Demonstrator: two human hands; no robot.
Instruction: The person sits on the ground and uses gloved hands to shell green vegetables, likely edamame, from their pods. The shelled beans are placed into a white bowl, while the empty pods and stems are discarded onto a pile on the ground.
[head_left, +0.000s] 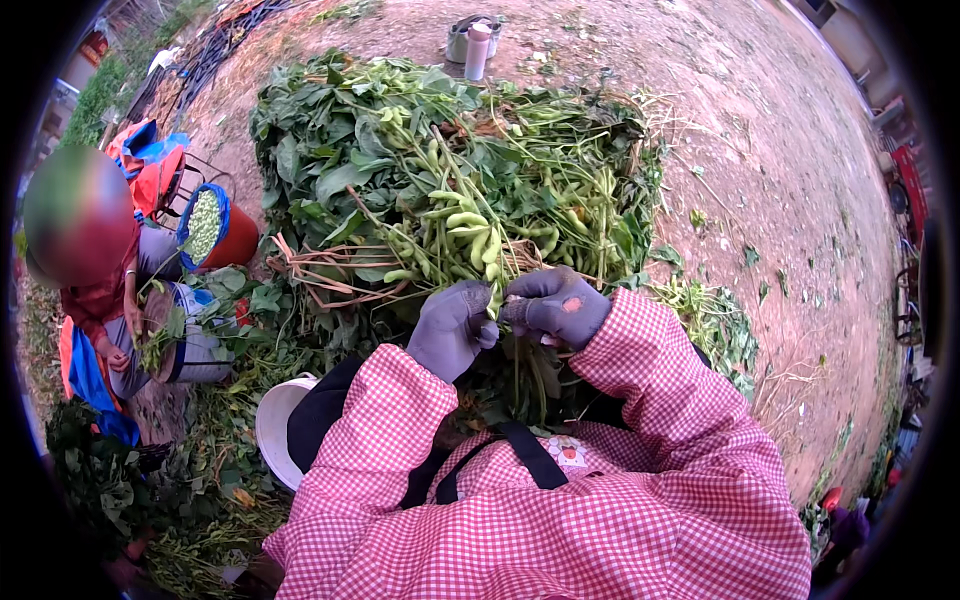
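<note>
In grey gloves, both my hands meet over a big heap of uprooted soybean plants (315, 161). My left hand (454, 330) has its fingers closed at the lower end of a green pod (494, 298). Close beside it, my right hand (559, 307) is curled, its fingertips near the same pod; the glove has a hole on the back. Plant stems (536, 379) hang below the right hand, which appears to grip them, though its fingers hide the exact hold. Just beyond my hands, a cluster of plump pods (471, 225) rests on the heap.
At left a person (101, 307) sits with plants over a pale bucket (202, 352). A red bucket (236, 236) there holds shelled beans or pods. A white bucket (279, 424) stands by my left side. A pink bottle (477, 52) and a bag (457, 43) stand beyond the heap.
</note>
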